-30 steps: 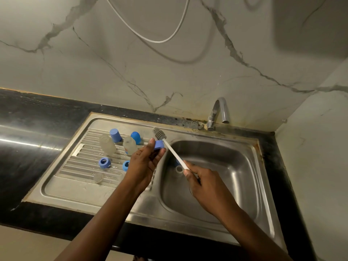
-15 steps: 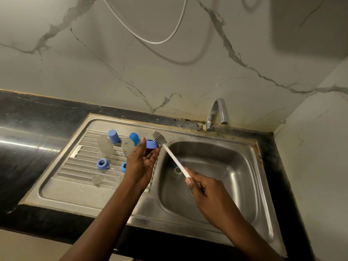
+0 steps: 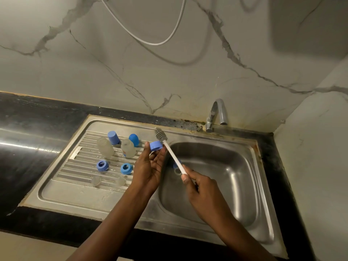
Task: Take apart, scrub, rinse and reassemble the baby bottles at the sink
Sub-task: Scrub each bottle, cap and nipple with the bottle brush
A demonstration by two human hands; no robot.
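Left hand (image 3: 148,166): pinches a blue ring (image 3: 156,146) between thumb and fingertips, palm turned up, left of the tap (image 3: 216,113) and closer to the person.
Right hand (image 3: 203,193): fingers curl round the low end of the brush (image 3: 173,157), below the tap and a bit left.
Brush: the white stick slants up and left from the right hand. The gray bristle head is on top, left of the tap. The neck is just beside the ring, and I cannot tell if they touch.
Left bottle (image 3: 105,148): clear, standing on the ribbed board (image 3: 66,189), far left of the tap.
Right bottle (image 3: 128,147): clear, just beside the left bottle, on the side nearer the tap.
Tall cap (image 3: 113,137): blue, behind the left bottle, far left of the tap.
Round cap (image 3: 134,139): blue, behind the right bottle, left of the tap.
Second ring (image 3: 102,165): blue, flat on the board, farther from the tap than the bottles.
Third ring (image 3: 126,168): blue, near the second ring, on its tap side.
Teats (image 3: 96,180): two clear ones lie apart on the board, farthest from the tap; the other (image 3: 120,181) is near the left wrist.
Bowl (image 3: 226,176): steel, right under the tap. A blue bit and a clear ring show behind the brush stick, too hidden to name.
Cord (image 3: 150,42): white, hangs in a loop on the wall, high above the tap and to the left.
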